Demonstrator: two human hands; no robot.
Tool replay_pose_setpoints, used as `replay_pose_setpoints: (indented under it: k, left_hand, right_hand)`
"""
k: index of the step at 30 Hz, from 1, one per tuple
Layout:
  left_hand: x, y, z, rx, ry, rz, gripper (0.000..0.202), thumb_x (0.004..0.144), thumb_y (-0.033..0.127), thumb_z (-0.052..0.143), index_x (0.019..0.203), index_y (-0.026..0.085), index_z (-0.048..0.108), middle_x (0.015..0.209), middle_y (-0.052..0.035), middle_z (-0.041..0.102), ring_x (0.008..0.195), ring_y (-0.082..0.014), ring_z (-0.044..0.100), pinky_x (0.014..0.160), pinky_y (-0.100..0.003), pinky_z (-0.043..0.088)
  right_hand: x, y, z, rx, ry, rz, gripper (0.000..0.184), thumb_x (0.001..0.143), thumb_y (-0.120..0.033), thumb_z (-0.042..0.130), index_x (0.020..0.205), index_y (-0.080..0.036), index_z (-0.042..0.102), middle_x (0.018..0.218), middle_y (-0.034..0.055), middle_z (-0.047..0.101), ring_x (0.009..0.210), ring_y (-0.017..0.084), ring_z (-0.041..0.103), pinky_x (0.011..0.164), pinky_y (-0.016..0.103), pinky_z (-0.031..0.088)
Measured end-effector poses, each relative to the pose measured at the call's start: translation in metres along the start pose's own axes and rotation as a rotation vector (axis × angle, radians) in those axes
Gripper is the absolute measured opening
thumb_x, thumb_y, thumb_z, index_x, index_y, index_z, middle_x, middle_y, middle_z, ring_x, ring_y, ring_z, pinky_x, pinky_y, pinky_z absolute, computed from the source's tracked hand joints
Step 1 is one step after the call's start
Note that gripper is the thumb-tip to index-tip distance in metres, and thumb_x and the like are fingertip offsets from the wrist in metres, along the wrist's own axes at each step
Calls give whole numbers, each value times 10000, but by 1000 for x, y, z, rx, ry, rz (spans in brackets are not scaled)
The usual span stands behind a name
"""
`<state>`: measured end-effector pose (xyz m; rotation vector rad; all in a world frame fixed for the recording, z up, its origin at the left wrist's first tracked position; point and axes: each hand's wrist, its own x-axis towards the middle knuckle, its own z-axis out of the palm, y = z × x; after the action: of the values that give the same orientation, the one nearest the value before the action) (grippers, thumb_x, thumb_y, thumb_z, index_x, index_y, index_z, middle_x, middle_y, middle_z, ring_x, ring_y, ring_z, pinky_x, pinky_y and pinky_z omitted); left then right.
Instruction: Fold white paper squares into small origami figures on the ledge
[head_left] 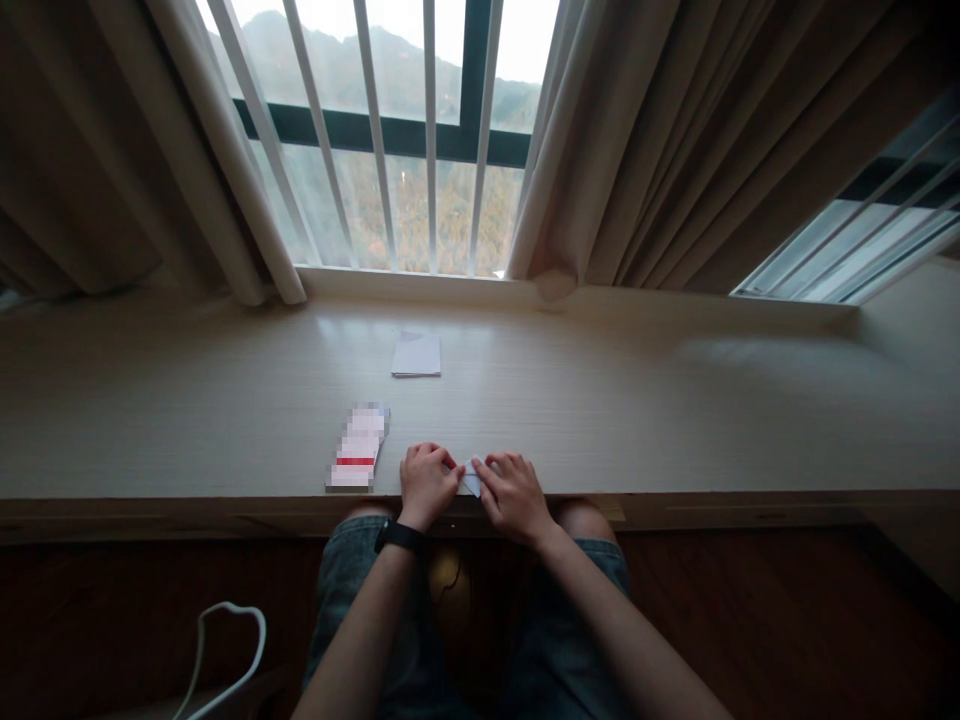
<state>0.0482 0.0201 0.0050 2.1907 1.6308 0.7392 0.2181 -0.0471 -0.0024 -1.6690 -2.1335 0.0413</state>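
Observation:
A small piece of folded white paper [472, 480] lies at the front edge of the desk, between my two hands. My left hand [429, 480] has its fingers curled, with thumb and fingertips pinching the paper's left side. From the right, my right hand [516, 492] presses its thumb and fingers on the other side of the same paper. Most of the paper is covered by my fingers, so its exact shape is hard to make out. A dark band sits on my left wrist.
A stack of white square paper sheets [417, 355] lies farther back on the pale desk [675, 420]. Left of my hands is a blurred-out pink and white item [360, 448] with a red stripe. Behind are a barred window and curtains [660, 150]. A white cable [259, 640] hangs at lower left.

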Motion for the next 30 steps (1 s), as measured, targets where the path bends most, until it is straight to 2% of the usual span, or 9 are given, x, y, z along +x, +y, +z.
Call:
replay_pose_setpoints:
  k: [4,12,15,18,22,25,27,30]
  left_hand:
    - [-2,0,3,16,20,-7,161,753,331,698,666,211,636,859,-64,618,939,-249,512,848,-384,410]
    - [-6,2,5,39,43,4,167,779,315,670,670,206,606,886,-70,618,967,-253,503,862,-389,394]
    - [-7,2,6,62,55,14,171,793,320,656,679,204,604,888,-66,619,972,-250,503,854,-382,388]
    - [-8,2,6,80,59,28,178,816,335,635,698,204,607,890,-65,621,973,-250,505,831,-375,382]
    - [-9,2,6,83,48,48,188,838,350,617,717,206,610,891,-71,625,981,-256,507,819,-371,371]
    - [-10,1,6,78,45,61,189,847,352,611,727,205,616,891,-74,626,978,-257,507,814,-371,365]
    - [-10,1,6,71,49,70,187,848,356,615,741,204,627,893,-76,627,975,-256,508,811,-370,364]
    - [-11,-1,6,50,66,97,160,849,363,624,806,215,667,921,-70,638,972,-251,514,811,-367,363]
  right_hand:
    - [-5,-3,8,-24,38,-5,464,948,-315,443,1409,-262,456,1285,100,558,1204,284,418,1032,449,310]
    - [-18,1,22,-56,63,-47,498,966,-280,427,1461,-273,367,1438,64,475,1326,279,377,1089,463,254]
    - [-20,-1,20,-68,77,-53,477,961,-280,451,1436,-265,412,1433,68,482,1321,278,392,1075,455,269]
    - [-16,-3,17,-6,109,0,411,958,-302,477,1367,-266,506,1378,57,542,1280,264,436,1033,427,316]
    - [-2,-4,18,147,195,174,250,927,-343,560,1136,-280,681,1165,32,681,1089,229,554,917,371,401]
    - [6,0,23,238,250,247,162,887,-321,624,997,-281,736,1016,23,728,938,218,582,851,362,434]
    - [7,3,26,270,271,248,152,883,-291,628,983,-278,742,984,24,735,897,218,580,829,366,446]
    - [7,9,28,272,261,168,179,901,-257,598,1013,-271,736,1015,31,733,872,219,576,810,367,464]
